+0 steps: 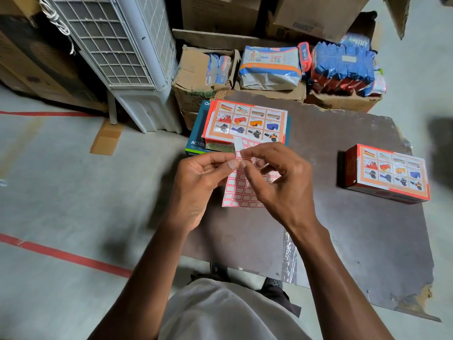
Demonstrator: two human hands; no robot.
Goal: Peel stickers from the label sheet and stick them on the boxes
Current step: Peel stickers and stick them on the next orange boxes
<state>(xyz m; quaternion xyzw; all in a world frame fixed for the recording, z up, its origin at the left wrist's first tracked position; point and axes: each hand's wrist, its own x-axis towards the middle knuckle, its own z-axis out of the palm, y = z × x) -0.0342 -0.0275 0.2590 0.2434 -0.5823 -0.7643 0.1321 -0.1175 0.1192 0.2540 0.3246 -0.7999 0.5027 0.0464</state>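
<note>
Bare forearms reach forward over a dark board [355, 241], both hands raised above it and meeting at the fingertips. The left hand [201, 182] curls its fingers and pinches the upper edge of the label sheet [241, 192] between thumb and forefinger. The right hand [282, 182] pinches a corner there too, its other fingers loosely bent over the sheet. A white flap [238, 143] stands up just above the fingertips. One orange box [246, 122] lies just beyond the hands, another orange box [389, 173] well to the right.
</note>
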